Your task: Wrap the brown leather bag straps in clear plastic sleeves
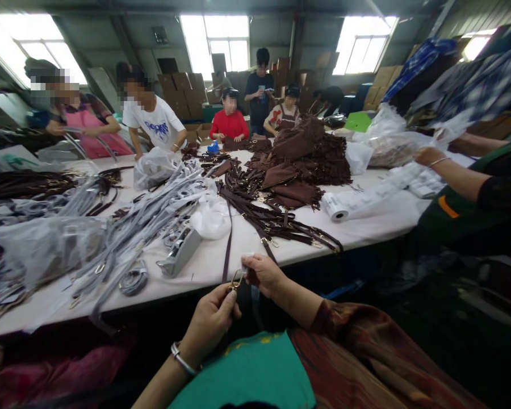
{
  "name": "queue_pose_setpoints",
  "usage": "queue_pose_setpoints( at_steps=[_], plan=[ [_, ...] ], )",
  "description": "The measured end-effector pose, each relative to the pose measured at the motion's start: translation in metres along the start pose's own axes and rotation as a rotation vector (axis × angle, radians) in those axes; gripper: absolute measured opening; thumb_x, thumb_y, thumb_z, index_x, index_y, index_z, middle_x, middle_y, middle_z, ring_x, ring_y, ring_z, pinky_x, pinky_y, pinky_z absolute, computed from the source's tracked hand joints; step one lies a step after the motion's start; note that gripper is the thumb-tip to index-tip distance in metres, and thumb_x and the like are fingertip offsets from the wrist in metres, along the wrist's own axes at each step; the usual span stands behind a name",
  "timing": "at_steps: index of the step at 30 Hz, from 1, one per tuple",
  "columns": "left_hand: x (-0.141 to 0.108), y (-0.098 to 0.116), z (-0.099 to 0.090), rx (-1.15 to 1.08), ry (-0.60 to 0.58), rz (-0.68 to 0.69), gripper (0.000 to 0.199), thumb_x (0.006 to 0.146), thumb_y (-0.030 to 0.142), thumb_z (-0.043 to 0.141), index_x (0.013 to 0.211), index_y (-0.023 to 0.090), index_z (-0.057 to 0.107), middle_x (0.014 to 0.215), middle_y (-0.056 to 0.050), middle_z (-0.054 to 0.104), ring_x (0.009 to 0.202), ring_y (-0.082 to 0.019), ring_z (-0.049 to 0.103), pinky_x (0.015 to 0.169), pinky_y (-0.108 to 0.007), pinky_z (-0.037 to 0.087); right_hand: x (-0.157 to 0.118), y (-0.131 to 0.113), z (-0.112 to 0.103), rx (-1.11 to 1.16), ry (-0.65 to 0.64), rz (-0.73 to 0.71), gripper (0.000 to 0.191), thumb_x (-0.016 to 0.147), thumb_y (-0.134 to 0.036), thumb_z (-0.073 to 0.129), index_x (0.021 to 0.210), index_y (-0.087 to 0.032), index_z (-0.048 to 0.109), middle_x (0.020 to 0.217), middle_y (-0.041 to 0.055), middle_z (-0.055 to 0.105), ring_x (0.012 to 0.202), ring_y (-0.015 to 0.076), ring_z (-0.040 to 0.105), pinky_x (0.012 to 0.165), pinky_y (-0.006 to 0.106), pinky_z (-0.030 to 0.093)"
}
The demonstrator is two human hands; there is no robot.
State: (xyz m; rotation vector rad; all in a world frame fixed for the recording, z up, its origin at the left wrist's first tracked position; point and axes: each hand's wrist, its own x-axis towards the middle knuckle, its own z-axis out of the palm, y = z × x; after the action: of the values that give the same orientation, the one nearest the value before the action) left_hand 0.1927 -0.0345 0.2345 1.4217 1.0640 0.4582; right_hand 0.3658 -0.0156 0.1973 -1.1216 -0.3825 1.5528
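Observation:
Near the table's front edge, my left hand (215, 315) pinches a gold metal clasp (237, 279) at the end of a dark brown strap (227, 250). My right hand (264, 274) is just beside it, fingers closed on a small pale piece (247, 260) too small to make out clearly. The strap runs from the clasp up onto the white table (208, 267). A pile of brown straps with gold clasps (281, 218) lies beyond my hands.
Wrapped grey straps (145, 210) and a grey box (179, 253) lie left. Brown pouches (306, 159) are heaped behind; a white roll (338, 207) lies right. Several people stand or sit around the table, one reaching in at right (455, 167).

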Motion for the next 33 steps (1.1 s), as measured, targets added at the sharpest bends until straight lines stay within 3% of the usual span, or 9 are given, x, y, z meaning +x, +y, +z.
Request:
queue_pose_setpoints(
  at_steps=[4,10,18,23,33],
  plan=[
    [0.002,-0.002,-0.002,-0.063,-0.038,-0.010,0.037,0.089,0.051,0.052,0.087,0.015,0.059,0.060,0.002,0.057,0.040,-0.006,0.039,0.038,-0.018,0.027,0.000,0.001,0.000,0.000,-0.008,-0.009,0.028,0.071,-0.037,0.075,0.070,-0.015,0.056,0.054,-0.0023,0.056,0.046,0.0091,0.048,0.042,0.021,0.036],
    [-0.005,0.006,-0.007,-0.097,-0.074,-0.023,0.040,0.089,0.052,0.052,0.072,0.016,0.053,0.057,0.003,0.053,0.038,-0.004,0.034,0.036,-0.017,0.023,0.006,-0.001,-0.003,0.077,0.063,0.058,0.019,0.080,-0.030,0.066,0.074,-0.016,0.055,0.056,-0.0028,0.056,0.046,0.0090,0.050,0.042,0.021,0.036],
    [-0.006,0.004,-0.013,0.021,-0.013,0.003,0.037,0.089,0.051,0.052,0.100,0.016,0.060,0.060,0.002,0.059,0.040,-0.008,0.039,0.037,-0.018,0.027,0.000,0.006,0.009,0.078,0.016,0.094,0.021,0.081,-0.032,0.067,0.074,-0.015,0.056,0.057,-0.0011,0.059,0.047,0.0094,0.051,0.044,0.021,0.037],
    [-0.008,-0.003,-0.018,0.079,0.025,0.007,0.035,0.090,0.050,0.050,0.090,0.017,0.061,0.062,0.001,0.061,0.041,-0.008,0.040,0.039,-0.018,0.028,0.000,0.008,0.010,0.084,-0.011,0.104,0.021,0.082,-0.033,0.066,0.076,-0.015,0.056,0.058,-0.0007,0.060,0.047,0.0098,0.051,0.044,0.022,0.037],
    [-0.013,0.000,-0.018,0.077,-0.007,0.002,0.036,0.091,0.048,0.050,0.103,0.016,0.061,0.063,0.000,0.061,0.040,-0.008,0.039,0.039,-0.019,0.027,0.005,0.015,0.005,0.090,0.014,0.083,0.023,0.079,-0.034,0.069,0.076,-0.014,0.059,0.056,-0.0013,0.058,0.047,0.0096,0.048,0.044,0.022,0.034]
  ],
)
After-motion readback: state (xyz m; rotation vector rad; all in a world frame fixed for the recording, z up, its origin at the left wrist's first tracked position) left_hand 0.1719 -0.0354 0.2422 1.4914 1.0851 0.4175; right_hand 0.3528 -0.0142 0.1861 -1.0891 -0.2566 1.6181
